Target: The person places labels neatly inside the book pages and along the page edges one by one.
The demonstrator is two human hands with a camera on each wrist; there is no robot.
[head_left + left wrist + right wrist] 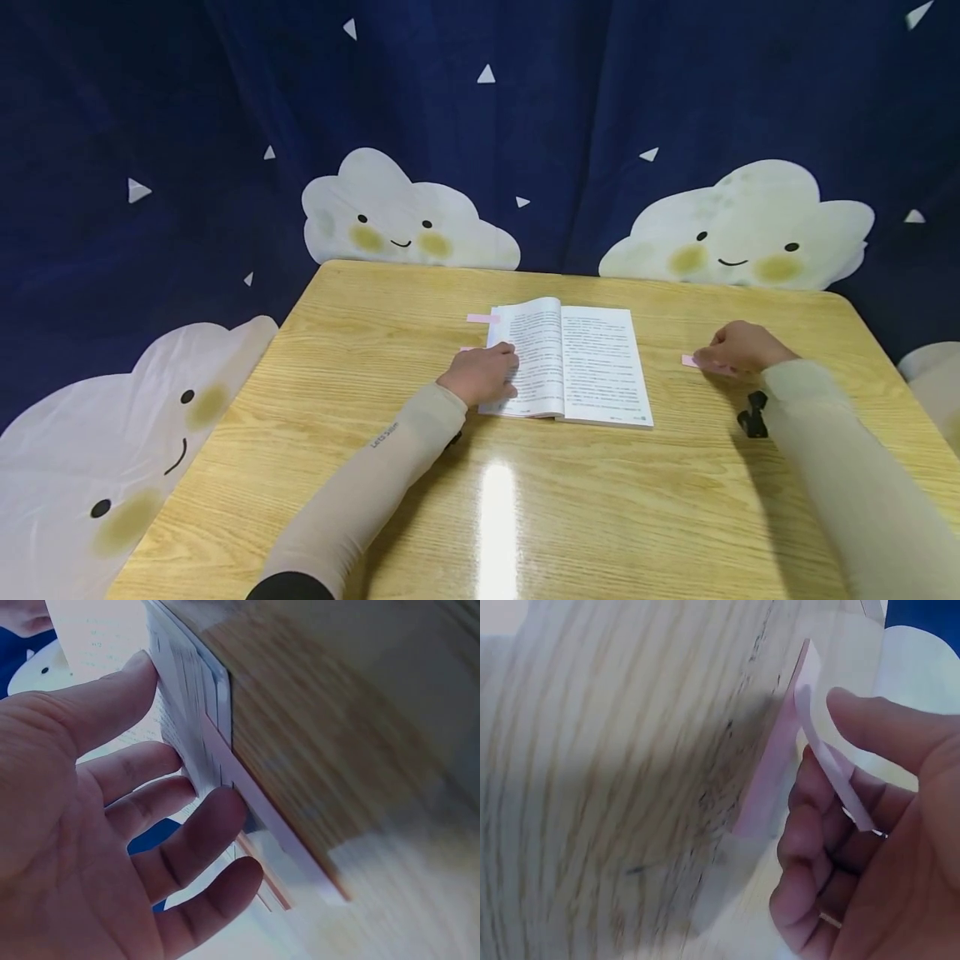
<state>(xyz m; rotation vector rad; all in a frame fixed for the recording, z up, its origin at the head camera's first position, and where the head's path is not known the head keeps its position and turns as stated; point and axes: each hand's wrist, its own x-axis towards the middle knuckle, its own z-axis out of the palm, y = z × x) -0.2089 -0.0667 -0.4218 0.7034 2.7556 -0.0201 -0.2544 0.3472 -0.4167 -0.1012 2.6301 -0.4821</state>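
Note:
An open book (602, 362) with printed pages lies on the wooden table. Pink sticky strips (480, 318) jut from its left edge; the lower one is partly covered by my left hand (482, 375). That hand rests at the left page, thumb (124, 690) against the paper and loosely bent fingers beside the page edges. To the right of the book, my right hand (741, 346) is over a pink sticky note pad (765, 791) on the table. One pink sticky note (831, 772) curls up from the pad's end, between my thumb and curled fingers.
The wooden table (420, 508) extends around the book, with a bright light reflection near the front. Behind it hangs a dark blue curtain (555, 125) printed with smiling clouds. A small black device (753, 415) sits under my right wrist.

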